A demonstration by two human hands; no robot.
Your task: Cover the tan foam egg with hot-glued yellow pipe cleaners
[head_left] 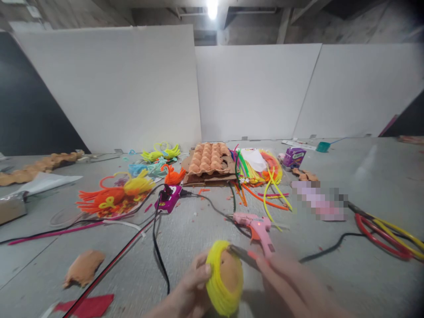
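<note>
Low in the head view, my left hand [195,282] is closed around the left side of a tan egg-carton piece [229,270] with thick yellow yarn [216,278] wound about its edge. From the right, my right hand [285,282], blurred, grips a slim dark pointed tool [244,255]. Its tip touches the top of the tan piece; whether it is tweezers or a blade I cannot tell. Just beyond, a pink glue gun [253,221] lies on its side with a small light glowing on its body.
An egg carton [210,158] sits on cardboard, beside colourful pipe cleaners [253,170]. Orange and yellow yarn bundles [114,194] lie left. Cords run from a purple power strip [168,199]. Red and yellow handled scissors [384,234] lie right; a torn carton piece [84,267] lies front left.
</note>
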